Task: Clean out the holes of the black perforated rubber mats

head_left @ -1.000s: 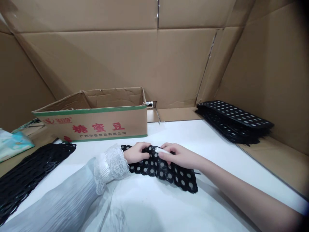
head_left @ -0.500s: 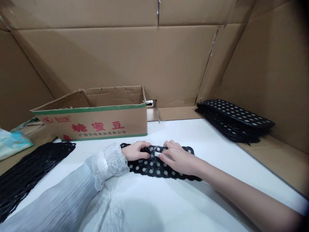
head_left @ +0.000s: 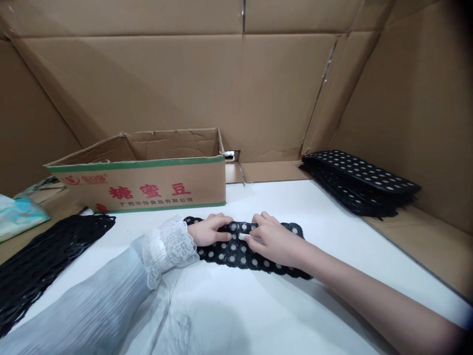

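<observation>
Strip [head_left: 240, 257], blk & dotted, lies under fingers: L hand [head_left: 205, 232] spread, R hand [head_left: 276, 238] pinching wht bit [head_left: 243, 236].

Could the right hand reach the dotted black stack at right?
Probably: nothing visible stands between the right hand and the stack, though that hand holds a small white piece.

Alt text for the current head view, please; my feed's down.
A person's left hand rests on a black sheet with pale dots on a white table, while the right hand pinches a small white item over it. Behind stands an open cardboard box; a dark pile lies at left, a dotted black stack at right.
</observation>
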The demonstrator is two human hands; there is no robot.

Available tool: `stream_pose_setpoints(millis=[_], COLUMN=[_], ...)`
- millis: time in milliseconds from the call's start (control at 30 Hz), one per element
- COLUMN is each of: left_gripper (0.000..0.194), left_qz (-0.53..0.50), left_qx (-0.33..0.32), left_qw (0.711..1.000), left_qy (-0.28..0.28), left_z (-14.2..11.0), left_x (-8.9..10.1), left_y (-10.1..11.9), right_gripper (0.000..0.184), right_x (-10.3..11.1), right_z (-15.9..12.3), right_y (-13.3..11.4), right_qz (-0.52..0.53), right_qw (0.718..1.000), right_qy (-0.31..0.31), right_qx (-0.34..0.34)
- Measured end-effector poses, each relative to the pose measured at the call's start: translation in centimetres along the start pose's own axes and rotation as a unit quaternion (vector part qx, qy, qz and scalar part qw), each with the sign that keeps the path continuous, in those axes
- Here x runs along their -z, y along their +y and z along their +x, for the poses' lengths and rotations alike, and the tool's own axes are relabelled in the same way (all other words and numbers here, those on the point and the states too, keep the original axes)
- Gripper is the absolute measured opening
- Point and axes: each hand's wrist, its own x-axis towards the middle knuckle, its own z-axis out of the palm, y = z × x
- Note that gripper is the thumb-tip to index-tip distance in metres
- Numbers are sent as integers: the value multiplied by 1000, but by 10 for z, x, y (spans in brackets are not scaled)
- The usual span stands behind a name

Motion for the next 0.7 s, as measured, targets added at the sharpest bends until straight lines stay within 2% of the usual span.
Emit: stream_pose_setpoints(millis=[200,400,600,700], left_gripper=[30,24,11,6], left_qz=[7,28,85,110], left_qx=[12,12,5,-6], left_qw=[1000,999,992,988], left_qy=[10,17,88,107], left_z=[-1,-3,-1,1], left_x=[-2,-3,-14,-17], left_y=[2,12,23,24], right_gripper=[39,40,39,36], right_x=[1,1,-3,-6], right_z=[0,0,4,6], right_y=[-6,-12,-15,-19], right_qz=[-38,-102,-155,-187], right_qw=[999,995,987,982], right_qy=[2,9,7,19], right_qx=[1,-11,-27,-35])
